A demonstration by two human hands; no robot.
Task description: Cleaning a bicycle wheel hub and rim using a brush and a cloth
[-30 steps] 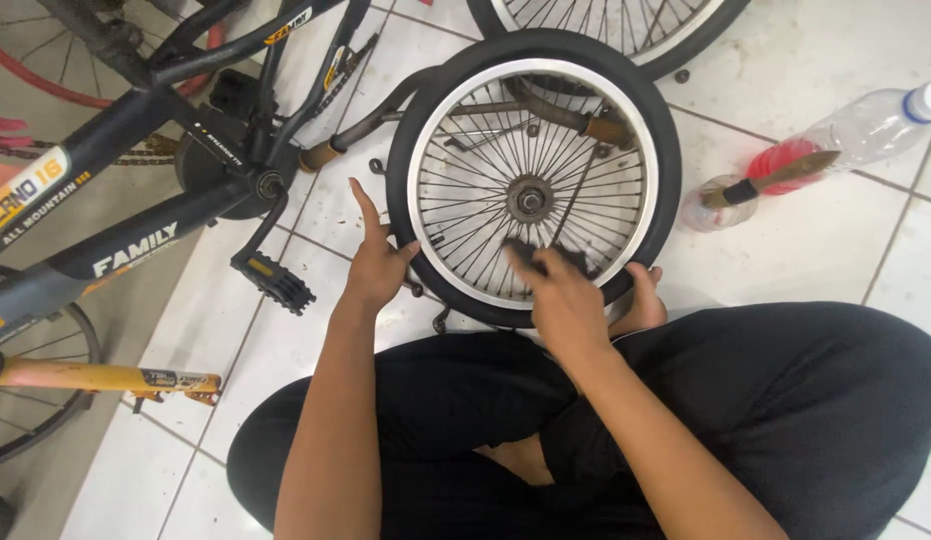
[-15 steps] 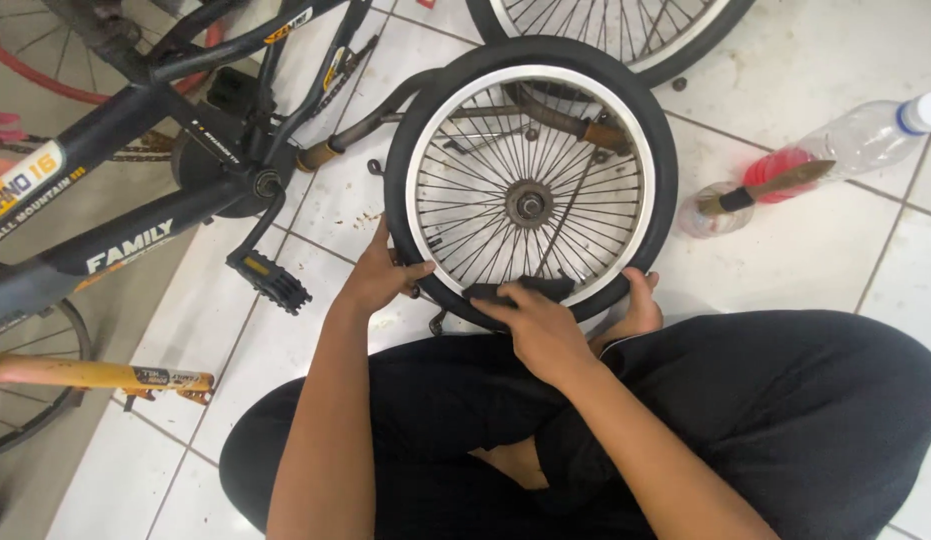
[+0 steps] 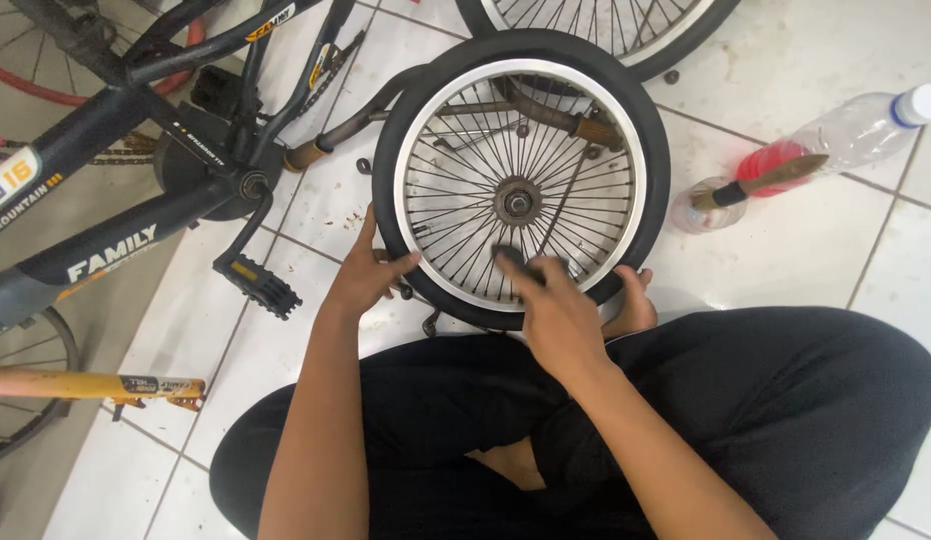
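Note:
A small bicycle wheel (image 3: 520,60) with a black tyre, silver rim and many spokes lies flat on the tiled floor in front of my crossed legs. My left hand (image 3: 363,272) grips the tyre at its near left edge. Resting over the spokes near the rim, my right hand (image 3: 547,310) has a small dark object (image 3: 515,262) under its fingertips. The hub (image 3: 515,203) shows in the wheel's middle. My bare foot (image 3: 630,305) touches the tyre's near right side.
A black bicycle frame (image 3: 115,240) with pedal (image 3: 257,285) lies at the left. Another wheel (image 3: 605,30) sits at the top. At the right lies a clear plastic bottle (image 3: 835,135) with red liquid, a brush (image 3: 760,180) by it. An orange tube (image 3: 85,385) lies low left.
My left hand has gone from open fingers beside the tyre to a grip on it. My right hand has slid along the near rim over the spokes. The view moved slightly.

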